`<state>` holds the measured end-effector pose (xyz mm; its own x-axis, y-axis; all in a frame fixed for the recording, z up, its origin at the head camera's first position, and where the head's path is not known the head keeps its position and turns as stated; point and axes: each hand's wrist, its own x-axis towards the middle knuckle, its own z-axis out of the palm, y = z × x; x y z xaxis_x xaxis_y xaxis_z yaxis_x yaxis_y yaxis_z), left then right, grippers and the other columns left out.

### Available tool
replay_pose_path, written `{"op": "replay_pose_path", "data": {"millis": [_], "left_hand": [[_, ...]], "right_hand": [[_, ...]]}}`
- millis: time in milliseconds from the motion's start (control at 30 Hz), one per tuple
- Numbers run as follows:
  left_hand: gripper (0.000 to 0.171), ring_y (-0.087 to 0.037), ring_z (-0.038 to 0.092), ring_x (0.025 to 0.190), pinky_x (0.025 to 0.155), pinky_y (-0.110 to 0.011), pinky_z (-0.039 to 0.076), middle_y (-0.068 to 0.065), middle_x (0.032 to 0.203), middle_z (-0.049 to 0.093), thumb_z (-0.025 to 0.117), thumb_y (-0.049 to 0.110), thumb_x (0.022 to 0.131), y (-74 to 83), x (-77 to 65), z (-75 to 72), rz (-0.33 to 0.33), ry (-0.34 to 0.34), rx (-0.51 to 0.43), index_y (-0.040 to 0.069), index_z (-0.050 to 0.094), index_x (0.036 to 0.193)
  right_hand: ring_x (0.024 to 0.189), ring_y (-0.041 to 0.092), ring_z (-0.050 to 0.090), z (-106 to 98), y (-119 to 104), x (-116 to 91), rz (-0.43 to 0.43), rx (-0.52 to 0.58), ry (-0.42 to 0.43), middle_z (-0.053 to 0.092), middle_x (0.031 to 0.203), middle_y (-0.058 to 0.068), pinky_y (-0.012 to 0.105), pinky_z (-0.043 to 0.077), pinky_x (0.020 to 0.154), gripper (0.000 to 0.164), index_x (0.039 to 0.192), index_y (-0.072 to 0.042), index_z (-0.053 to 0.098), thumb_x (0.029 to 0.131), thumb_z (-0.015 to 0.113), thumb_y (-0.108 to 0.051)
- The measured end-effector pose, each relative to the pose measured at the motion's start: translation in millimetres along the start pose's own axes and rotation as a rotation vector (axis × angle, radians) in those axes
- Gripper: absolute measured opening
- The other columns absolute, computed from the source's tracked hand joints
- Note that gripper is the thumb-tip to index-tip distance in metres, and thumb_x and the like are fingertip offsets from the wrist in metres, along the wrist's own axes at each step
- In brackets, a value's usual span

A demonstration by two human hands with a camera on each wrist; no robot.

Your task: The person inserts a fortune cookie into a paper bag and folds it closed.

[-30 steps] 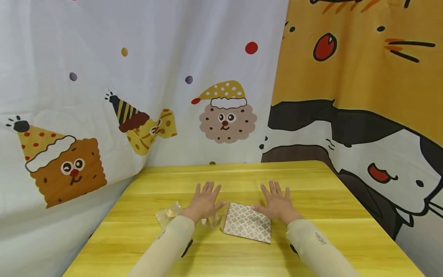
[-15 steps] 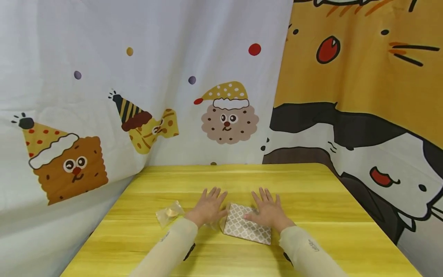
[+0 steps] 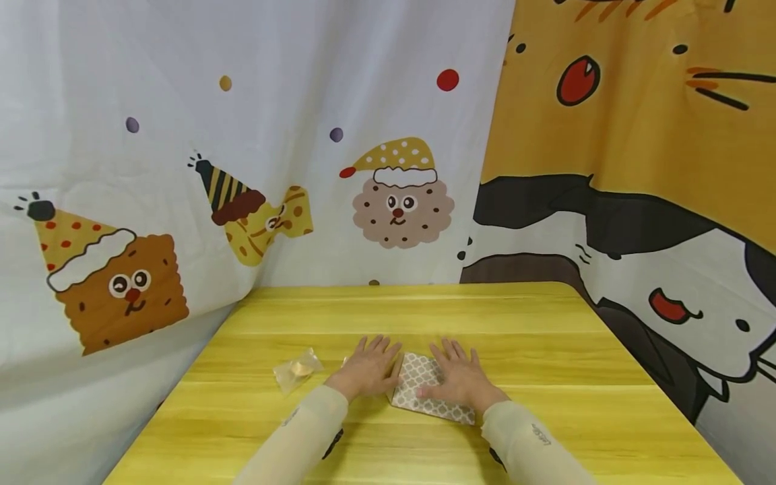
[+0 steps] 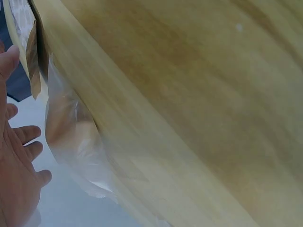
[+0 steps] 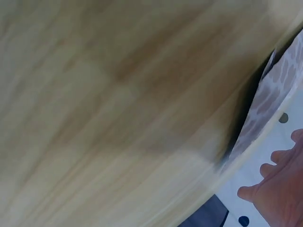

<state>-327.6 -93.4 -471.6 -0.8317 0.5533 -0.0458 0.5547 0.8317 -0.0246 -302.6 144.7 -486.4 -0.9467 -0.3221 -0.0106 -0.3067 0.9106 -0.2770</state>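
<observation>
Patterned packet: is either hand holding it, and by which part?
Nothing is held: the left hand is spread at the left end of the patterned packet, the right hand spread over its upper face.

Two hands [image 3: 367, 369] [image 3: 462, 384], two sleeves [image 3: 300, 431] [image 3: 532, 441], one desk [image 3: 576, 404], one patterned package [image 3: 415, 369], one clear bag [image 3: 297, 370], perhaps a second bag [image 3: 345, 362], mostly hidden

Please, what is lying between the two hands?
The head view shows a patterned packet between the left hand and the right hand, which partly hides it.
</observation>
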Motion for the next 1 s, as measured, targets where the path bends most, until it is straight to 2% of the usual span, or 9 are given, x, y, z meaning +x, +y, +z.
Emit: {"op": "replay_pose_path", "data": {"millis": [200,433,633,800,1000], "left_hand": [[0.074,-0.031,0.023,0.147,0.118,-0.054,0.016,-0.015,0.159,0.029,0.049,0.057,0.099,0.5,-1.1,2.1,0.035,-0.012,-0.002,0.019,0.028,0.158],[0.067,-0.031,0.024,0.147,0.118,-0.053,0.015,-0.013,0.158,0.032,0.052,0.052,0.099,1.2,-2.2,6.9,0.042,-0.032,-0.022,0.024,0.033,0.156],[0.057,-0.031,0.023,0.147,0.118,-0.055,0.014,-0.013,0.158,0.033,0.044,0.05,0.103,-1.1,-3.7,12.6,0.012,-0.073,-0.026,0.026,0.039,0.154],[0.056,-0.033,0.024,0.147,0.118,-0.057,0.014,-0.014,0.157,0.033,0.043,0.052,0.102,-3.6,-4.7,11.0,-0.001,-0.095,-0.032,0.027,0.043,0.152],[0.056,-0.033,0.024,0.147,0.117,-0.058,0.014,-0.013,0.157,0.034,0.044,0.053,0.102,-6.6,-6.0,9.0,-0.006,-0.089,-0.031,0.028,0.043,0.152]], "right_hand": [[0.147,0.041,0.015,7.3,-0.5,-0.6,-0.024,0.004,-0.017,0.019,0.161,0.02,0.069,0.009,0.113,0.116,0.157,-0.011,0.03,0.071,0.063,-0.082],[0.147,0.04,0.017,14.2,1.3,-3.6,0.013,0.021,-0.062,0.022,0.161,0.019,0.07,0.012,0.112,0.124,0.157,-0.012,0.029,0.064,0.07,-0.082],[0.146,0.041,0.021,13.8,4.2,-5.3,0.014,0.066,-0.079,0.024,0.159,0.022,0.07,0.014,0.111,0.129,0.156,-0.004,0.027,0.062,0.073,-0.08],[0.146,0.04,0.02,9.6,4.6,-6.0,0.011,0.085,-0.085,0.022,0.159,0.024,0.067,0.014,0.112,0.133,0.154,0.003,0.026,0.061,0.076,-0.079],[0.145,0.039,0.023,5.6,4.4,-2.4,0.014,0.069,-0.098,0.025,0.158,0.022,0.065,0.017,0.113,0.129,0.152,0.002,0.032,0.062,0.074,-0.08]]}}
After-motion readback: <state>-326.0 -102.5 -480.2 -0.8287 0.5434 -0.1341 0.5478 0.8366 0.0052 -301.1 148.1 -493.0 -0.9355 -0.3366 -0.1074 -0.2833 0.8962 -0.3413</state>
